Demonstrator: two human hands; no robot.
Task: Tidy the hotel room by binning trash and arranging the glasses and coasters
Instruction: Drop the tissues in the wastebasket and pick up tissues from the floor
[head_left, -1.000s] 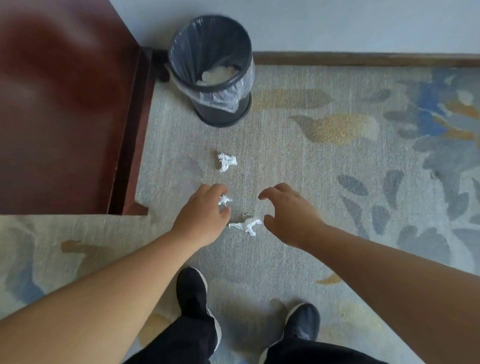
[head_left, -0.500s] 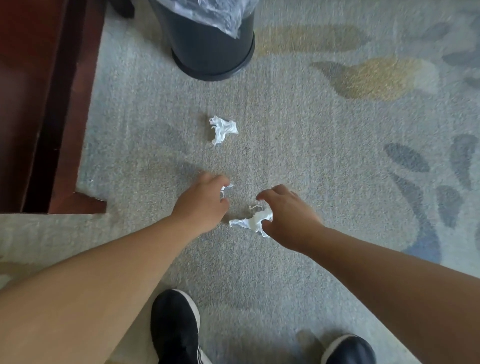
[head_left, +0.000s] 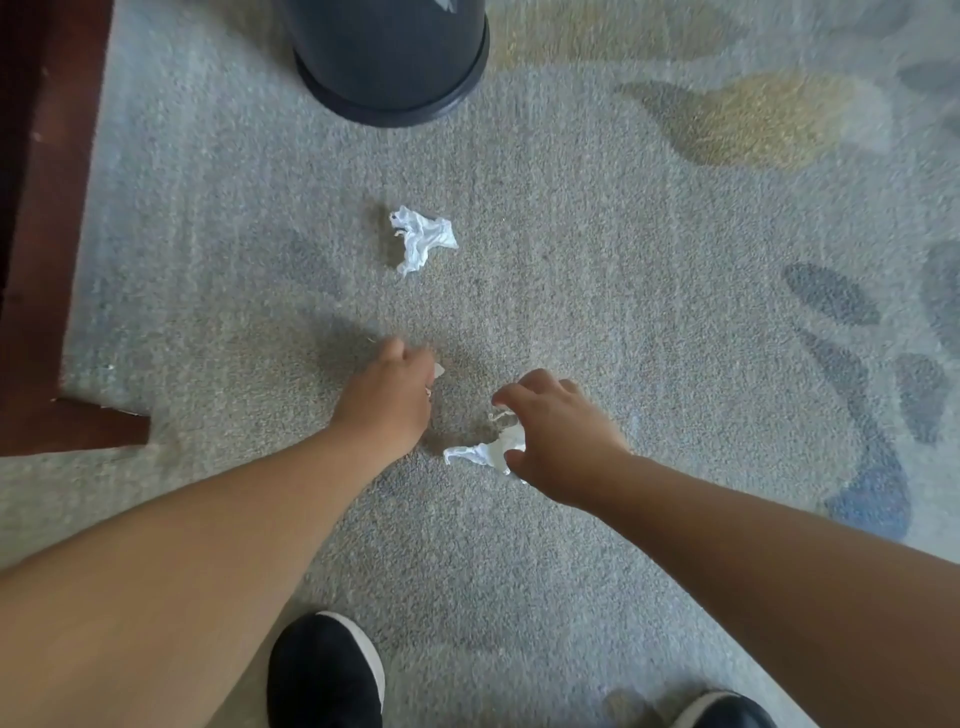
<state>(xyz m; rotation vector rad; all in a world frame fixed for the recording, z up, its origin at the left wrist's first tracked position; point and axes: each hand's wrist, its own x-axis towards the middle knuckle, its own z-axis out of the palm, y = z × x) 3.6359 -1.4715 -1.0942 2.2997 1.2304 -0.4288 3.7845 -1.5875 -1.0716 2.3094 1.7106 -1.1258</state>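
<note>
The near wad (head_left: 485, 453) of white tissue is lying on the grey carpet (head_left: 623, 291) just below the centre of the frame, and the right hand (head_left: 558, 434) is sitting directly over its right end, so the coming lift is turning on that one contact. The wad's long axis is running roughly left to right across the frame. Its loose tail is poking out towards the left hand (head_left: 387, 400), and its bulk is sitting between the right thumb below and the curled fingers (head_left: 535, 382) above. The right hand is arching palm-down in a narrow claw, pinching the tissue; whether the wad is already leaving the carpet I cannot tell. The left hand is lying just to the left, bunched into a loose fist, and is holding a small scrap (head_left: 439, 370) of white that is peeking out at its upper right edge. A far wad (head_left: 423, 239) is lying untouched higher in the frame, almost straight above the left hand and so nearer to it than to the right. The dark bin (head_left: 389, 62) is standing at the top centre, beyond that far wad, so I am judging that both loads are going to travel upward in the frame. Both forearms are reaching in from the lower corners, nearly straight.
</note>
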